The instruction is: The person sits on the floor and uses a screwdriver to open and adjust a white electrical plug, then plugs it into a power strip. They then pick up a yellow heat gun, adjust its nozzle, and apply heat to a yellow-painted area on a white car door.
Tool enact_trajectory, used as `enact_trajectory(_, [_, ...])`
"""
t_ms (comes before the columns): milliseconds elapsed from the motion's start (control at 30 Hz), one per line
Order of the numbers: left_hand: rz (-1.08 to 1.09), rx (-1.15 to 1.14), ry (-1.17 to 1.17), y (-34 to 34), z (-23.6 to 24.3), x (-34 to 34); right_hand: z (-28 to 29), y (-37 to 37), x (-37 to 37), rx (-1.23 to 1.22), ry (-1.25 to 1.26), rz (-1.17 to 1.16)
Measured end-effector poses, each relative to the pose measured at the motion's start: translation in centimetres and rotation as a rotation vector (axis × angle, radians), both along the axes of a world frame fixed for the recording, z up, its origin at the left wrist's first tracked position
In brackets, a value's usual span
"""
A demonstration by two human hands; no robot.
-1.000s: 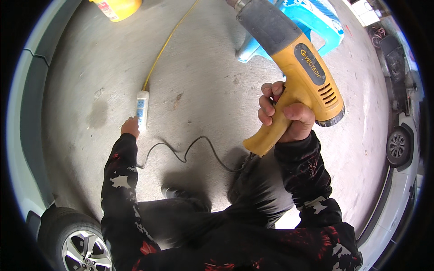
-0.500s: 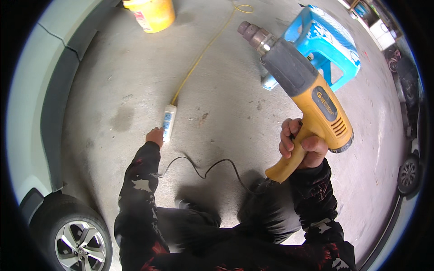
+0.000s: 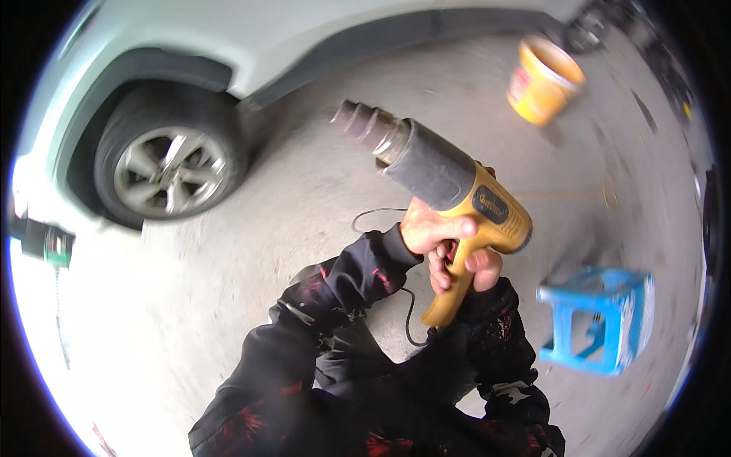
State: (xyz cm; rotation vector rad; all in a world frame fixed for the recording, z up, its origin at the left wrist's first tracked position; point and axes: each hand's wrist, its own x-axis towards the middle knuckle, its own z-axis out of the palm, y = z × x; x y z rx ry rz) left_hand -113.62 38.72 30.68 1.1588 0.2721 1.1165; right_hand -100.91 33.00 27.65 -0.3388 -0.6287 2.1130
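A yellow-and-grey heat gun (image 3: pixel 468 217) is held up in the middle of the view, its metal nozzle angled toward the upper left. My left hand (image 3: pixel 426 228) grips it from beneath, just behind the grey barrel, with its thumb across the yellow body. My right hand (image 3: pixel 472 270) is wrapped round the handle. A black cord (image 3: pixel 410 320) hangs from the bottom of the handle, and part of it shows on the concrete behind my arms. My legs are below my sleeves. The power strip is not visible.
A pale car (image 3: pixel 381 19) with a wheel (image 3: pixel 171 171) spans the upper left. A yellow bucket (image 3: pixel 542 87) stands near its side, a blue plastic stool (image 3: pixel 598 320) at lower right, and a yellow cord (image 3: pixel 605 198) lies behind the heat gun. A green object (image 3: pixel 55 245) is at far left.
My left hand has left the power strip on the floor and now holds the heat gun alongside my right. The view has swung left toward the car, with motion blur.
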Motion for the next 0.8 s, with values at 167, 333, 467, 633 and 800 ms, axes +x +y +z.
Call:
enact_trajectory(167, [0.795, -0.013, 0.439, -1.7, -0.5, -8.8, -0.5, 1.2, -7.8, 0.113, -0.665, -0.06])
enact_trajectory(333, [1.095, -0.131, 0.579, -5.2, -2.2, -13.9, -3.1, 0.6, -13.4, 0.285, -0.72, 0.159])
enact_trajectory(467, [1.187, -0.054, 0.583, -6.7, -2.2, -15.5, -3.7, -0.2, -14.6, 0.444, -0.604, 0.196])
enact_trajectory(633, [1.148, 0.054, 0.562, -7.8, -2.4, -16.5, -4.2, 0.4, -15.0, 0.496, -0.615, 0.231])
enact_trajectory(800, [1.239, 0.187, 0.586, -8.3, -4.3, -15.3, -6.0, 1.1, -14.9, 0.549, -0.602, 0.207])
